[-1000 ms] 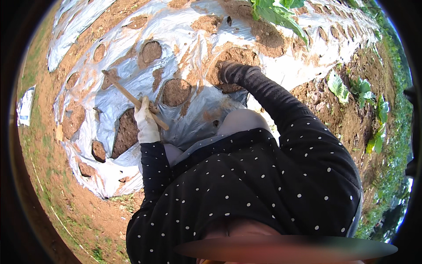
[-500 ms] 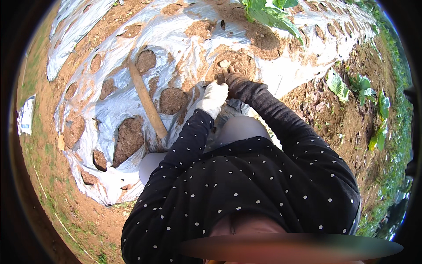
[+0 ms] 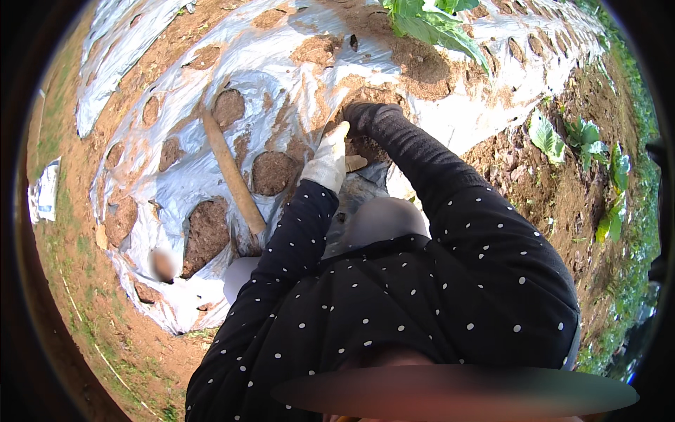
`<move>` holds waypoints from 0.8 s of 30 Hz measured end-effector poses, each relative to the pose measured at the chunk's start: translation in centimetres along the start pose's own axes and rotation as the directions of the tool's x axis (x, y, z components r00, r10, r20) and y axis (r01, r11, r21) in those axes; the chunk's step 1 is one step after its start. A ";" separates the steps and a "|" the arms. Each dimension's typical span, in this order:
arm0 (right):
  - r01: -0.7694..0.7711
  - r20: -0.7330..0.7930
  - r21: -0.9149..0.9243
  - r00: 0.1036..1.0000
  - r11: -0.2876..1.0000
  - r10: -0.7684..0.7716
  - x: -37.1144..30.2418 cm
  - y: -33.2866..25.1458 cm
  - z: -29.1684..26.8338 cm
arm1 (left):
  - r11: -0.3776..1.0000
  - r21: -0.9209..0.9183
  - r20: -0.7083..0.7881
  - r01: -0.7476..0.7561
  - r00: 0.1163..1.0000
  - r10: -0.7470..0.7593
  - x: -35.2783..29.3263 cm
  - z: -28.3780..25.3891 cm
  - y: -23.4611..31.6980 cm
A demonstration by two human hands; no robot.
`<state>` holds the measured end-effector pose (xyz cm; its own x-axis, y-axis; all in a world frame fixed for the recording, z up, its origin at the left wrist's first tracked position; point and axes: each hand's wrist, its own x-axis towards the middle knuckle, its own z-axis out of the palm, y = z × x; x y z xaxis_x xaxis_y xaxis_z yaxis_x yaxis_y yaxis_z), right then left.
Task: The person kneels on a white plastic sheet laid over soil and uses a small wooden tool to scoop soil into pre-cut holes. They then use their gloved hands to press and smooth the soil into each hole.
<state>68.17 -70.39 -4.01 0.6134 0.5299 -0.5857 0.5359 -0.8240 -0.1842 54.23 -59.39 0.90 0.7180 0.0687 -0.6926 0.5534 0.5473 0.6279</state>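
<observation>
My left hand (image 3: 328, 159), in a white glove, is low over the silvery plastic sheet (image 3: 274, 91), beside an opening full of brown soil (image 3: 367, 149). Its fingers are apart, and I see nothing in its grasp. Just beyond it, my right hand (image 3: 357, 118) reaches into that same soil opening. This hand looks dark, and a dark knitted sleeve covers the wrist. Its fingers are hidden against the soil, so what they touch does not show. A wooden handle (image 3: 232, 172) lies on the sheet to the left of my hands.
Several soil-filled holes (image 3: 274, 174) dot the sheet. A large leafy plant (image 3: 432, 28) stands at the far side. More leafy plants (image 3: 547, 138) grow in bare soil on the right. A white bag (image 3: 46, 191) lies at far left.
My right hand has moved slightly left and down into the soil, and the pale round piece by its fingertips is now out of sight. My left hand has shifted slightly left, its fingers spreading.
</observation>
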 end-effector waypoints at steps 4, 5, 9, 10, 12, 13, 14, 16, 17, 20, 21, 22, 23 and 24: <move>0.021 0.025 -0.012 0.999 1.000 -0.021 0.5 0.3 -0.8 | 1.000 -0.021 0.085 -0.016 0.996 0.018 0.0 0.3 0.3; 0.024 0.020 -0.015 1.000 1.000 -0.024 0.5 0.3 -0.9 | 0.998 -0.035 0.068 0.055 0.996 -0.052 0.1 0.5 0.7; 0.097 0.035 -0.018 0.995 0.995 -0.096 -0.4 0.1 -1.7 | 0.985 0.155 0.040 -0.075 0.997 0.070 -0.7 1.1 1.5; 0.035 0.113 -0.020 0.993 0.999 -0.033 -0.6 0.1 -2.0 | 0.963 0.232 0.103 -0.135 0.988 0.114 -1.0 1.1 1.5; 0.033 0.095 -0.002 0.995 0.999 -0.032 -0.8 0.0 -2.6 | 0.975 0.137 0.091 -0.174 0.983 0.163 -0.8 1.7 1.3; 0.036 0.083 0.002 0.996 0.999 -0.036 -0.9 -0.1 -2.7 | 0.957 0.212 0.044 -0.198 0.980 0.193 -0.5 2.1 1.1; 0.037 0.074 0.013 0.997 0.999 -0.038 -0.9 -0.2 -3.0 | 0.979 0.135 -0.021 -0.156 0.987 0.160 0.0 2.6 0.9; 0.050 0.055 0.034 0.997 0.998 -0.052 -0.7 -0.4 -3.1 | 0.999 0.002 -0.139 -0.046 0.989 0.046 0.7 3.2 0.2; 0.060 0.046 0.046 0.997 0.997 -0.063 -0.5 -0.6 -3.1 | 0.995 -0.014 -0.160 -0.098 0.983 0.095 1.1 3.2 0.0; 0.073 0.037 0.070 0.996 0.995 -0.076 -0.3 -0.8 -2.8 | 0.998 0.005 -0.070 -0.063 0.995 0.064 1.5 2.4 -0.8; 0.075 0.034 0.077 0.996 0.994 -0.078 -0.3 -0.8 -2.7 | 0.995 -0.001 -0.058 -0.098 0.993 0.098 1.5 2.1 -1.1; 0.076 0.033 0.087 0.996 0.993 -0.079 -0.3 -0.8 -2.6 | 0.993 -0.006 -0.063 -0.119 0.991 0.118 1.6 1.7 -1.4; 0.073 0.033 0.098 0.997 0.993 -0.076 -0.3 -0.8 -2.5 | 0.983 -0.022 -0.044 -0.180 0.983 0.179 1.8 1.3 -1.8; 0.072 0.040 0.111 0.996 0.991 -0.077 -0.4 -0.9 -2.4 | 0.983 -0.060 -0.033 -0.175 0.984 0.173 2.1 0.9 -2.3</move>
<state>68.86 -69.40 -1.69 0.5470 0.5832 -0.6005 0.5111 -0.8008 -0.3122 54.80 -61.28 -1.68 0.7885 0.1897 -0.5850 0.3933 0.5757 0.7168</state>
